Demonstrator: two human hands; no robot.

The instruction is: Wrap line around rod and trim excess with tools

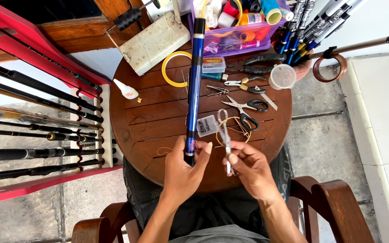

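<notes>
Now the left hand (183, 168) has its grip wrapped round the blue rod's (194, 85) lower end, the shaft stretching away across the counter (158, 117). Just right of it, the right hand (248, 168) pinches a small clear packet (224, 135). Steadiness matters, I'd judge.

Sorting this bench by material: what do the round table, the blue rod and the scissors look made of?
Round table: brown slatted wood, visible grain, dull varnish. Blue rod, held by the left hand: glossy lacquer, likely fibreglass or carbon; unclear which. Scissors: bare metal blades, black handles, probably plastic.
</notes>
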